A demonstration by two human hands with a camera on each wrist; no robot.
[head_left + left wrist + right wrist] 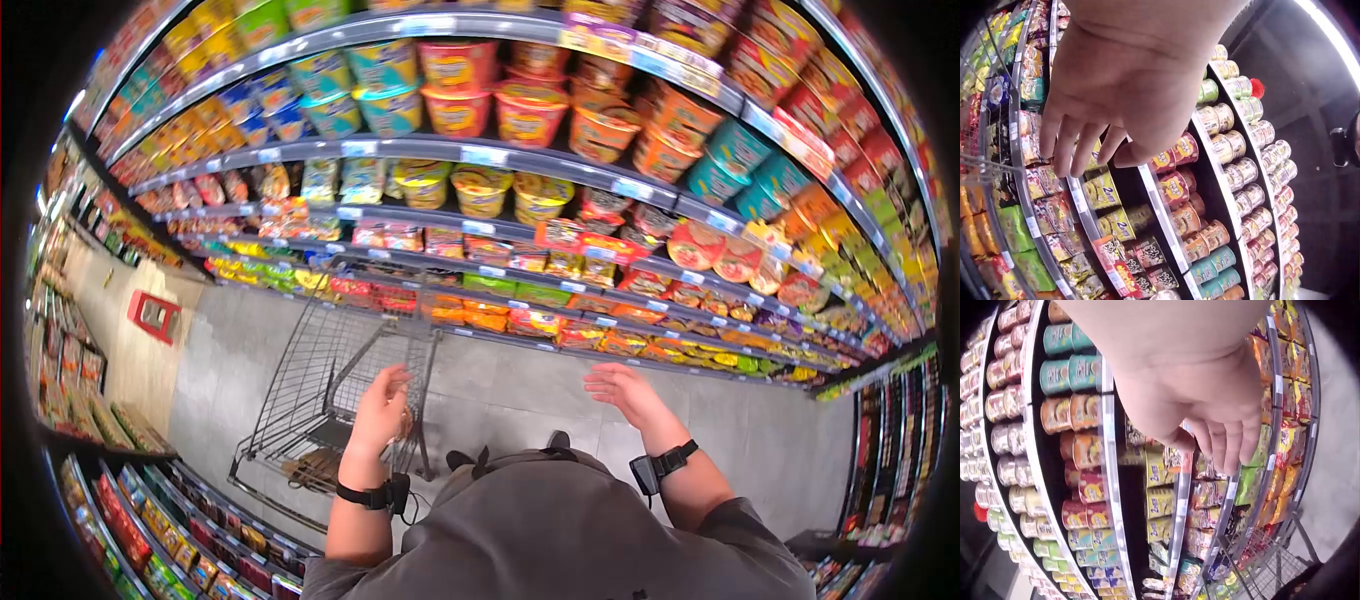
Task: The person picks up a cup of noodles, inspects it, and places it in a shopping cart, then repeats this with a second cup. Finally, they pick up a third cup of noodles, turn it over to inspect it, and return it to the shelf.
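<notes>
My left hand (380,408) is held out in front of the body at the right side of a wire shopping cart (330,375), overlapping the cart's edge in the head view. Its fingers are relaxed and the palm holds nothing, as the left wrist view also shows. My right hand (632,395) hovers over the grey floor with loosely extended fingers and nothing in them. Ahead of both hands stand shelves of instant noodles: red cup noodles (530,112), teal cups (388,100) and yellow bowls (482,190). Lower down lie noodle packets (485,315).
Grey tiled floor (520,395) lies between the body and the shelves. Another shelf of packaged goods (190,530) runs behind on the left. A red-framed object (155,316) stands on the floor at left. Bottle-filled shelves (895,450) rise at right.
</notes>
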